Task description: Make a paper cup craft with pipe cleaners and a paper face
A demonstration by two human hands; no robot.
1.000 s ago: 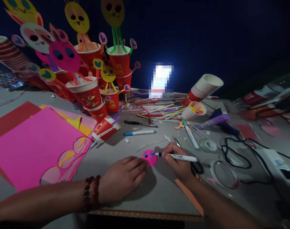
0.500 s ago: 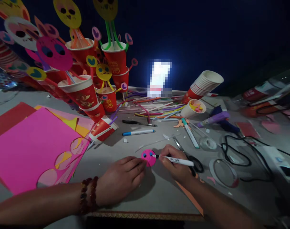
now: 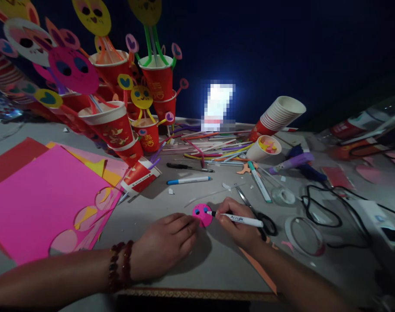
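A small pink paper circle [image 3: 202, 219] lies flat on the table with two blue eyes drawn on it, the left one with a dark centre. My left hand [image 3: 168, 242], a beaded bracelet on its wrist, holds the circle down at its left edge; its fingers are bent and close together, and the thumb is mostly hidden. Pinched in my right hand [image 3: 238, 223] is a white acrylic marker [image 3: 244, 219], its dark tip on or just over the right eye. Scissors [image 3: 265, 222] lie partly behind my right hand, and an orange paper piece [image 3: 259, 268] is under that forearm.
A blue-capped marker [image 3: 188, 180], a black pen [image 3: 187, 167] and a green marker [image 3: 260, 182] lie beyond my hands. Red cups [image 3: 109, 130] with paper faces stand left, above pink paper sheets [image 3: 48, 190]. Tape rolls [image 3: 303, 236] and a black cord [image 3: 334, 223] lie right.
Little differs: both hands stay in place around the pink circle. The marker's rear end has shifted very slightly to the left.
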